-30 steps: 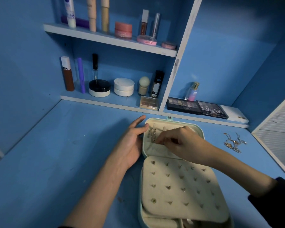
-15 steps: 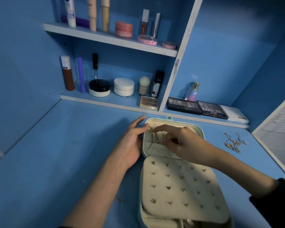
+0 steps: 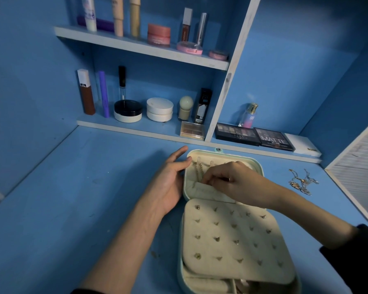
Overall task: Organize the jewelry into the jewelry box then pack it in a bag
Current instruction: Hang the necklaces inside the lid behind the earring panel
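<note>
The right hand (image 3: pixel 232 181) pinches, fingers curled, the chain (image 3: pixel 198 171) by its lower end; the chain runs up-frame from them inside the lid (image 3: pixel 255 164), centre frame. The left hand (image 3: pixel 170 180), fingers straight, steadies the lid's left edge. Loose necklaces (image 3: pixel 302 181) lie well apart at right, nearer the right hand

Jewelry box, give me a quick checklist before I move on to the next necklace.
1. Jewelry box open, lid flat on the table: ok.
2. Left hand steadying the lid's left edge: ok.
3. Right hand pinching the chain by the lid pocket: ok.
4. Chain end tucked into the pocket: cannot tell, the hand hides it.
5. Loose necklaces packed: not ok, they lie on the table right of the box.
</note>
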`<state>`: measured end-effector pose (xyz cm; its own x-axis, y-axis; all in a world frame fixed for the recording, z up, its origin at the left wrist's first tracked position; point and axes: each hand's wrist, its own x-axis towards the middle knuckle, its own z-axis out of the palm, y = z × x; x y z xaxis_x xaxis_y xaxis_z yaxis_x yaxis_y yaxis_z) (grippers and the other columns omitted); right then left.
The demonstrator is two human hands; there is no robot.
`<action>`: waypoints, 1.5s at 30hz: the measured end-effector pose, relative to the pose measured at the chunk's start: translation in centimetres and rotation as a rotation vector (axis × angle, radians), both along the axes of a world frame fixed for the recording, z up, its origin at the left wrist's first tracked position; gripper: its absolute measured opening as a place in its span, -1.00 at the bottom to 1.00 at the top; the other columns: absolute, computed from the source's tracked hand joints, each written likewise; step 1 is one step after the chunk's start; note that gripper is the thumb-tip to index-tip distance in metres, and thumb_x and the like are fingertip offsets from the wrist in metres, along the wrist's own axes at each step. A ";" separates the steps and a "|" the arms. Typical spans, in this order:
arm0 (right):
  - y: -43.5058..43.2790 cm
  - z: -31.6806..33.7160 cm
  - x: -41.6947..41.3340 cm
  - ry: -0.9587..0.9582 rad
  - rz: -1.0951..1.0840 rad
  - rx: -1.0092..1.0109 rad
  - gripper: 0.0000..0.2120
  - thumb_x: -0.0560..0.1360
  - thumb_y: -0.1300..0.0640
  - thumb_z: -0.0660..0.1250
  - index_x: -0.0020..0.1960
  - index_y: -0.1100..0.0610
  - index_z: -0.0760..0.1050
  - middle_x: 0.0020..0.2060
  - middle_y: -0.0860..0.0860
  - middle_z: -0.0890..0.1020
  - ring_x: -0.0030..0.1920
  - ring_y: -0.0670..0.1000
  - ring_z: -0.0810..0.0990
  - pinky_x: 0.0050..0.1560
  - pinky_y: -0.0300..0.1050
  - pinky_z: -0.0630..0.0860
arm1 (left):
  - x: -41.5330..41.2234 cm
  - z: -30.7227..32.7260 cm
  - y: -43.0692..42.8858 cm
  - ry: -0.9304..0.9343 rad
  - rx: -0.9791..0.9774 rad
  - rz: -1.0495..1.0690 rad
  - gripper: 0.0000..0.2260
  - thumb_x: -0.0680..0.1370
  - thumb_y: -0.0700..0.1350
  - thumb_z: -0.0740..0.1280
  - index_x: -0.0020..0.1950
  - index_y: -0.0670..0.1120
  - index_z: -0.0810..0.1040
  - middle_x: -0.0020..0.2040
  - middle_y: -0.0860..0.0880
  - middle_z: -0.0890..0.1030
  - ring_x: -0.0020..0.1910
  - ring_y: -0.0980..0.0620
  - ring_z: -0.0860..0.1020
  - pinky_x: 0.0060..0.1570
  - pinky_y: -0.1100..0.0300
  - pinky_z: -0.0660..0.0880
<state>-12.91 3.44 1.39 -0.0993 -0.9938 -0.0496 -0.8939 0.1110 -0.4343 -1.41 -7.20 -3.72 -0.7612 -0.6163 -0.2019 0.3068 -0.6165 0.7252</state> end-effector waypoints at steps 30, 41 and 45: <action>-0.4 -0.6 1.0 0.193 -0.088 -0.093 -0.72 0.46 0.25 0.20 -0.05 -0.03 0.62 -0.28 -0.13 0.57 -0.23 -0.02 0.47 -0.11 -0.09 0.49 | -0.1 -0.4 -0.2 0.007 -0.020 0.012 -0.63 0.57 -0.29 0.22 0.35 -0.04 0.44 -0.11 -0.09 0.63 -0.14 0.00 0.56 -0.09 0.11 0.53; -0.2 -0.6 0.7 0.018 -0.211 -0.110 -0.76 0.50 0.27 0.19 0.06 0.06 0.55 -0.54 -0.16 0.41 -0.45 -0.26 0.45 -0.38 -0.42 0.33 | -0.1 -0.4 -0.2 0.009 -0.016 0.004 -0.62 0.56 -0.29 0.23 0.36 -0.03 0.43 -0.05 -0.11 0.62 -0.11 -0.01 0.57 -0.15 0.11 0.52; 0.1 -0.3 0.9 0.027 -0.147 -0.067 -0.72 0.48 0.30 0.20 -0.04 0.02 0.63 -0.34 -0.26 0.53 -0.34 -0.21 0.48 -0.30 -0.41 0.32 | 0.0 -0.2 -0.1 0.013 -0.019 0.000 -0.62 0.57 -0.29 0.21 0.36 -0.03 0.42 -0.10 -0.09 0.63 -0.17 0.01 0.58 -0.21 0.14 0.54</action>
